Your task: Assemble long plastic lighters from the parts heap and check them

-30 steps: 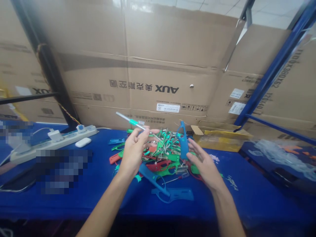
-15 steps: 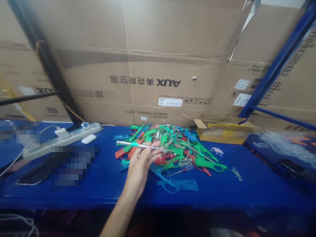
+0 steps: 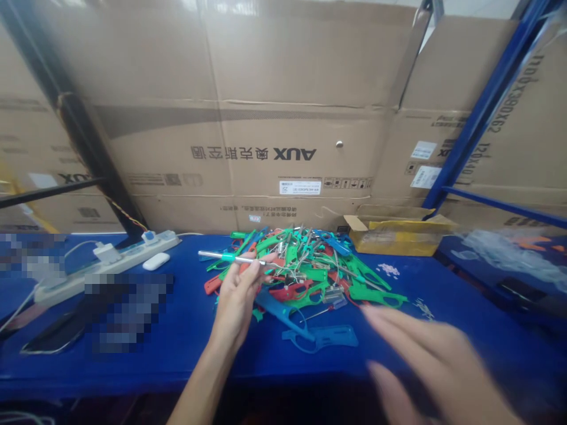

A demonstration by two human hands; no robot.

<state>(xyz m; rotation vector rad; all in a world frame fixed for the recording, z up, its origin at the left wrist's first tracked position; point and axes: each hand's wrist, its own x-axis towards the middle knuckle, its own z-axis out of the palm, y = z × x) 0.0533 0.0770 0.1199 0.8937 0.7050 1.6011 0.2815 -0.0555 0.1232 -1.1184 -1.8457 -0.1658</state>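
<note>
My left hand (image 3: 235, 304) is closed on a slim metal lighter tube (image 3: 215, 255) with a green collar; thin wires trail from its right end. The tube points left, held above the left part of a heap of green, red and blue plastic lighter shells (image 3: 270, 243) and metal tubes. My right hand (image 3: 432, 360) is at the lower right, smeared by motion, its thumb apart from its stretched fingers and nothing visible between them. Near its fingertips lie a translucent blue lighter shell (image 3: 332, 336) and a small screwdriver (image 3: 338, 302) with a clear handle.
A yellow-taped carton (image 3: 394, 241) stands behind the heap's right side. Small pink pieces (image 3: 388, 270) and pale pins (image 3: 424, 309) lie to the right, near clear plastic bags (image 3: 509, 251). On the left are a power strip (image 3: 128, 257) and a white case (image 3: 156, 261).
My right hand has come into view at the lower right. My left hand still holds the lighter tube, a little further left in the picture, as the view has shifted slightly.
</note>
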